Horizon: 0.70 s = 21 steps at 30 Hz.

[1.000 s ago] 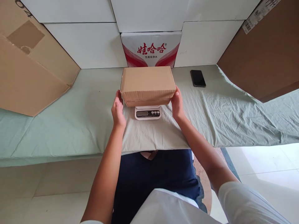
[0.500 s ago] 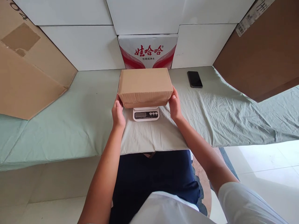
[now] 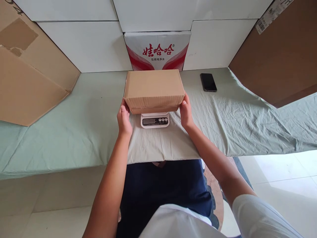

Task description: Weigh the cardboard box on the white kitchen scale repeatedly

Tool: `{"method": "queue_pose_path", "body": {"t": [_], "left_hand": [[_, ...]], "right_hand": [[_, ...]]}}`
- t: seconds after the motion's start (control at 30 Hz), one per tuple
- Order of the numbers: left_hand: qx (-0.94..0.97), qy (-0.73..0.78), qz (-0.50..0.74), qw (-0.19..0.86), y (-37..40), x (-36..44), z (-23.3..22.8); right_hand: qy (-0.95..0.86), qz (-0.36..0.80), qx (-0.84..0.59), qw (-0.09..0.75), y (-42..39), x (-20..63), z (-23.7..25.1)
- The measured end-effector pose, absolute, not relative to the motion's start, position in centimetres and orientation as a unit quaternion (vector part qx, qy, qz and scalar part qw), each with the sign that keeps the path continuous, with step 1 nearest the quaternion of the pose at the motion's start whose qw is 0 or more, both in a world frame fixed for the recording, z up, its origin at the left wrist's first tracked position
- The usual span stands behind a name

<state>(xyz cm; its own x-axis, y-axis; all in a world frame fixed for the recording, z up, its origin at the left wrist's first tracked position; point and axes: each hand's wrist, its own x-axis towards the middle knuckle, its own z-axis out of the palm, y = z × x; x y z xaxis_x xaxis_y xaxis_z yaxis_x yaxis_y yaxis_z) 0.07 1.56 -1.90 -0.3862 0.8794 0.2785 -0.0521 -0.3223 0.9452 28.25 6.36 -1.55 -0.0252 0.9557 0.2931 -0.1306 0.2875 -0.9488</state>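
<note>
Right, I've got the box (image 3: 154, 89) clasped at both ends, left hand (image 3: 123, 117) and right hand (image 3: 186, 110), sitting on the scale (image 3: 155, 120) at twelve o'clock, not released.

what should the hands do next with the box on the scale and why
Probably let go and draw both hands back. The cardboard box already sits over the scale, yet the left hand and right hand press its two ends, which would likely skew any reading. The scale's display shows clear of the box's front edge, though its digits are too small to read.
</note>
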Motion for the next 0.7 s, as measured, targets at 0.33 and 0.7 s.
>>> {"method": "queue_pose_path", "body": {"t": [0.33, 0.7], "left_hand": [[0.439, 0.47, 0.683, 0.347, 1.57, 0.02, -2.08], [0.435, 0.481, 0.683, 0.337, 1.33, 0.35, -1.72]], "right_hand": [[-0.548, 0.465, -0.363, 0.593, 5.98, 28.24, -1.31], [-0.52, 0.472, -0.382, 0.6, 6.39, 28.42, -1.68]]}}
